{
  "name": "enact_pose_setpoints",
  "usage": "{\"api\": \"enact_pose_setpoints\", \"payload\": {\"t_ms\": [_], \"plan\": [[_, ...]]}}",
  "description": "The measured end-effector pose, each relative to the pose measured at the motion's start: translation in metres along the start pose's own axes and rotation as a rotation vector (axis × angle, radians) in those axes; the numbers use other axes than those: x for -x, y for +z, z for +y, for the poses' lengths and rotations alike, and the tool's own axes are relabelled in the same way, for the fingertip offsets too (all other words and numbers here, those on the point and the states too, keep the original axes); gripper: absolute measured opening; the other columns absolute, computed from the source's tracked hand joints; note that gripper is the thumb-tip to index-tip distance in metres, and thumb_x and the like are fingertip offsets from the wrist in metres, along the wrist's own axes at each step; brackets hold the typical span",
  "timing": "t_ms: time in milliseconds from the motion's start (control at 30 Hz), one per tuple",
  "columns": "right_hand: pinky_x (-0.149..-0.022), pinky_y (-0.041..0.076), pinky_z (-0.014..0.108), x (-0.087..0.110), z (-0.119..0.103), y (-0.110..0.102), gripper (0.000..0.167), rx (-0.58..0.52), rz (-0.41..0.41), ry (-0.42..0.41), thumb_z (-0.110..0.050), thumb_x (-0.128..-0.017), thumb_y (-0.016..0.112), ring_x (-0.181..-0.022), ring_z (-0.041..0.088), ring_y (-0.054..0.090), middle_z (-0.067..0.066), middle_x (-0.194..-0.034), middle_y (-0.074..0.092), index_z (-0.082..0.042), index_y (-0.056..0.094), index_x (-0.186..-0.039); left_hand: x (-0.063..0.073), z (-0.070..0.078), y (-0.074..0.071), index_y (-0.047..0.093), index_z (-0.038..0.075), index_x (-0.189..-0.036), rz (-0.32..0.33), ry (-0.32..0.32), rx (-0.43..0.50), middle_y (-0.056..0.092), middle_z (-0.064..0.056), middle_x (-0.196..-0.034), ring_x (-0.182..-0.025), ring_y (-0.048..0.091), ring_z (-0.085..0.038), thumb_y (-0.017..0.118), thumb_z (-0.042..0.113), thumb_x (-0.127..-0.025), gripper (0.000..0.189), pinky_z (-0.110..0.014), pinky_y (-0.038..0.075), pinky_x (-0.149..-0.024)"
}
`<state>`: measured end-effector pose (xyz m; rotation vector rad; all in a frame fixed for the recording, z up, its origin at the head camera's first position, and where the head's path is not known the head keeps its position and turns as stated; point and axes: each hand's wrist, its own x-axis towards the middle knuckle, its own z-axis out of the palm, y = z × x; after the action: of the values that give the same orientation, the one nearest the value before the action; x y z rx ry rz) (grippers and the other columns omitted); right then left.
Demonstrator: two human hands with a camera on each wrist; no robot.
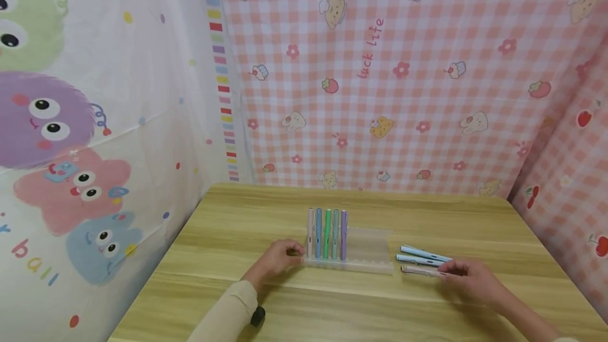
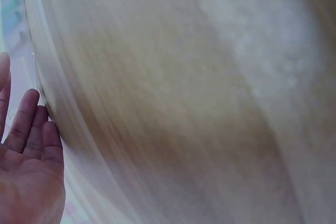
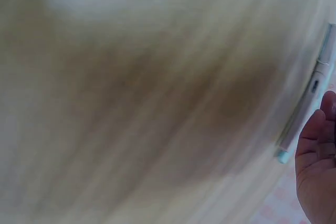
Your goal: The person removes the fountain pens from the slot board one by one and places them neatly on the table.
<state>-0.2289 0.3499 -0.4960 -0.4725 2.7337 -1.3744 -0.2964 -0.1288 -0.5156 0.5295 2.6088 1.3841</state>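
A clear plastic pen rack (image 1: 375, 267) stands mid-table, with several capped pens upright in its left part: pale pink, blue, green (image 1: 328, 234), teal and purple (image 1: 344, 235). My left hand (image 1: 275, 262) holds the rack's left end between thumb and forefinger; the other fingers (image 2: 23, 124) show loosely bent in the left wrist view. To the right of the rack, my right hand (image 1: 470, 280) pinches the right end of a pale pink pen (image 1: 418, 271). Just behind it lie two light blue pens (image 1: 420, 260). The pink pen (image 3: 307, 98) overlaps a blue one in the right wrist view.
The wood-grain table (image 1: 332, 310) runs back to a pink checked cloth (image 1: 404, 94). A white cloth with cartoon figures (image 1: 157, 120) hangs along the left side. Beside the left sleeve is a small black object (image 1: 258, 316).
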Motion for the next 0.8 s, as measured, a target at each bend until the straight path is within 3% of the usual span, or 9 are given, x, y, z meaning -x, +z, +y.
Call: {"api": "enact_pose_setpoints", "payload": {"t_ms": [233, 467, 667, 800], "plan": [[-0.075, 0.046, 0.019, 0.005, 0.010, 0.010, 0.017, 0.054, 0.016, 0.008, -0.015, -0.089, 0.074, -0.087, -0.004, 0.055, 0.000, -0.096, 0.069, -0.002, 0.072, -0.100, 0.000, 0.001, 0.000, 0.070, 0.007, -0.094, 0.002, 0.019, 0.000, 0.067, -0.004, -0.105, -0.099, 0.059, -0.021, 0.071, 0.002, -0.088, 0.008, -0.041, 0.049, -0.090], [-0.072, 0.043, 0.022, 0.007, 0.010, 0.017, 0.014, 0.079, 0.001, 0.038, -0.016, -0.088, 0.075, -0.082, 0.000, 0.049, 0.000, -0.093, 0.065, -0.005, 0.071, -0.096, 0.002, 0.000, 0.000, 0.070, 0.007, -0.093, -0.001, 0.027, -0.005, 0.068, -0.004, -0.104, -0.097, 0.059, -0.019, 0.072, 0.003, -0.088, 0.006, -0.037, 0.049, -0.088], [-0.073, 0.043, 0.023, 0.009, 0.007, 0.019, 0.017, 0.144, 0.068, 0.105, -0.021, -0.087, 0.077, -0.082, 0.002, 0.050, 0.000, -0.094, 0.067, -0.008, 0.073, -0.097, 0.002, 0.001, -0.001, 0.070, 0.005, -0.093, -0.003, 0.023, 0.010, 0.068, -0.006, -0.103, -0.097, 0.059, -0.020, 0.072, 0.002, -0.088, 0.006, -0.040, 0.049, -0.089], [-0.072, 0.043, 0.024, 0.007, 0.007, 0.019, 0.015, 0.186, 0.105, 0.094, -0.022, -0.086, 0.078, -0.080, 0.003, 0.051, -0.001, -0.094, 0.068, -0.011, 0.074, -0.096, 0.003, 0.002, -0.001, 0.070, 0.006, -0.094, -0.009, 0.003, 0.009, 0.067, -0.005, -0.104, -0.099, 0.059, -0.021, 0.071, 0.003, -0.088, 0.007, -0.043, 0.048, -0.091]]}}
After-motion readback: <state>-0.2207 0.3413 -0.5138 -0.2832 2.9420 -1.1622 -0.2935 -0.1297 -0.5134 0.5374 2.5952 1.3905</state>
